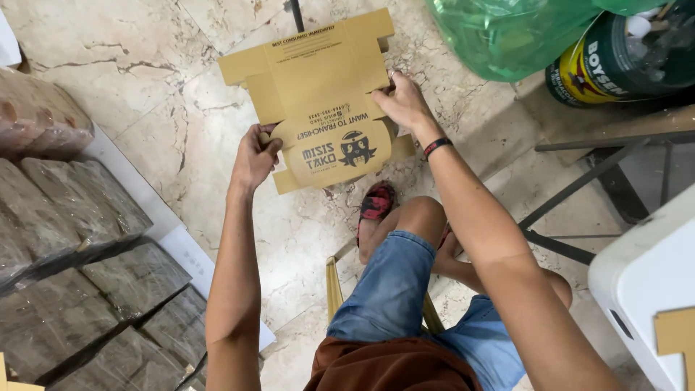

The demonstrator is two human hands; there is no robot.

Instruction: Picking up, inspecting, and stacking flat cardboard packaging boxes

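Flat brown cardboard box blank (318, 94) held above the marble floor (145, 108): left hand (255, 156) curled round its lower-left edge, right hand (402, 103) pinching the right edge; fingertips hidden behind

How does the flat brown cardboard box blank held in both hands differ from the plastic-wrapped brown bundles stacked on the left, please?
The flat brown cardboard box blank is a single unwrapped sheet, held up over the floor by the left hand and right hand. The plastic-wrapped brown bundles are thick stacks, sealed in clear film, lying untouched at floor level. The blank shows printed panels and flaps; the bundles show none. Both look brown.
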